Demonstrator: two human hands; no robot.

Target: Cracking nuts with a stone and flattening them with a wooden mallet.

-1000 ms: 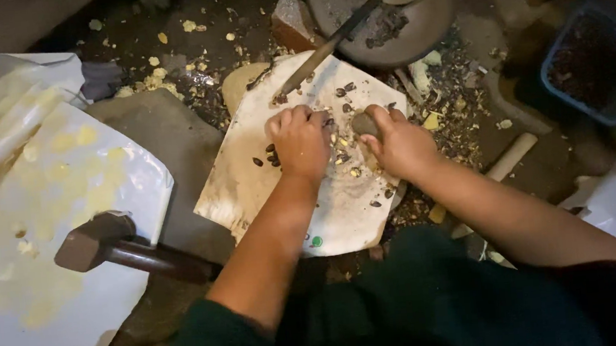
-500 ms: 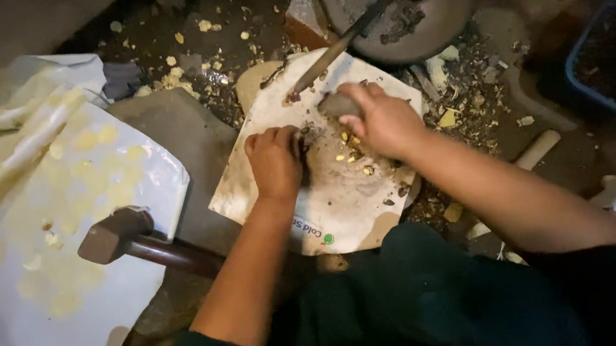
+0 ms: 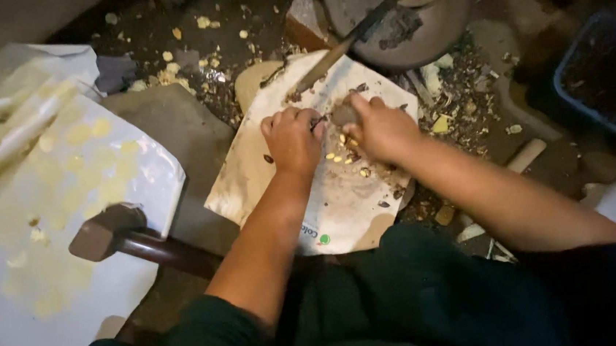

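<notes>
Head view: the person crouches over a dirt floor (image 3: pixel 165 30) strewn with pale husk chips and dark shell bits. A stained white sheet (image 3: pixel 257 177) lies on the floor as the work surface, its near edge meeting the person's dark green clothing. The left hand (image 3: pixel 292 141) rests on the sheet with its fingers curled shut, knuckles up; what they pinch, if anything, cannot be told. Just beside it, the right hand (image 3: pixel 381 130) has its fingers closed around a small grey stone (image 3: pixel 345 113), held low over the sheet. Between and below the 2 hands lie yellow kernels (image 3: pixel 336 156) and dark shell fragments (image 3: pixel 384 203), scattered on the sheet.

A long metal blade (image 3: pixel 328 56) slants from the sheet's far edge up toward a round dark pan (image 3: pixel 414 33), which carries a perforated disc at its top. A brick piece (image 3: pixel 303 16) sits beside the pan. To the left, a hammer (image 3: pixel 107 233) lies with its head on a glossy white plastic sheet (image 3: pixel 75 286) dotted with yellow flakes, its handle running toward the person. At the right edge stands a blue tub (image 3: pixel 597 73) of dark matter, and a pale wooden stick (image 3: pixel 526 156) lies near the right forearm. The light is dim and warm.
</notes>
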